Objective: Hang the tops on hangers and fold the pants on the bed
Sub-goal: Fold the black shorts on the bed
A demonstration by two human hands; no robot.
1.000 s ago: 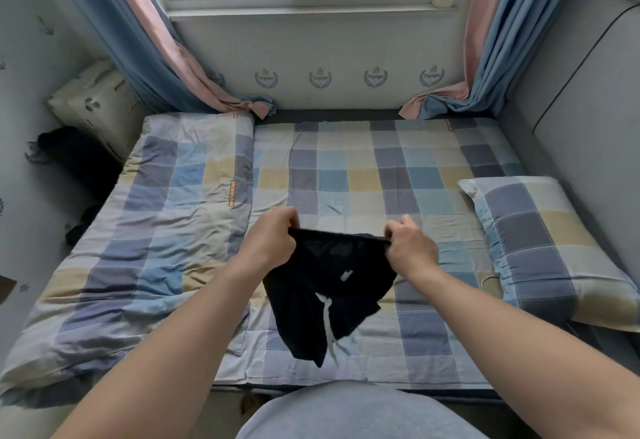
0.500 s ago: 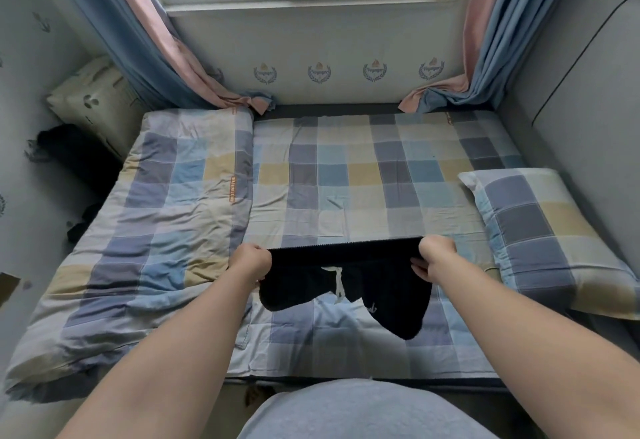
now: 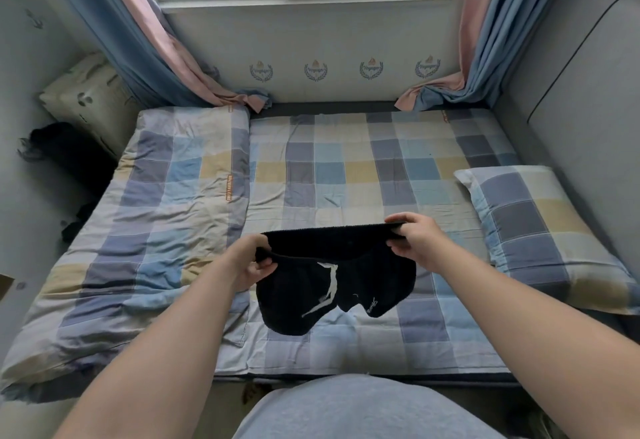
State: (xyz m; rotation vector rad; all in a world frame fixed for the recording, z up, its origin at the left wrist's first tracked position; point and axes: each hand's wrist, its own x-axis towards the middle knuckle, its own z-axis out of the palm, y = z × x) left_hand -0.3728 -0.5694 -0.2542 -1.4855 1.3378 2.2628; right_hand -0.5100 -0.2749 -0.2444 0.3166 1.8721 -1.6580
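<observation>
The black shorts (image 3: 332,286) hang by their waistband over the near middle of the bed (image 3: 346,168). The left grip (image 3: 254,258) pinches one end of the band and the right grip (image 3: 414,242) pinches the other, fingers curled over the cloth, with the band stretched between them. A white drawstring dangles down the front. Whether the leg hems touch the sheet cannot be told.

A folded checked quilt (image 3: 166,203) covers the bed's left side, its edge just beside the left grip. A checked pillow (image 3: 540,230) lies to the right, against the grey padded headboard (image 3: 571,109). A broad stretch of sheet runs between quilt and pillow, from the shorts to the window wall. A dark pile of clothes (image 3: 69,151) sits at the far left, beside a pale cushion (image 3: 90,99). Curtains (image 3: 180,67) trail onto the bed's far corners.
</observation>
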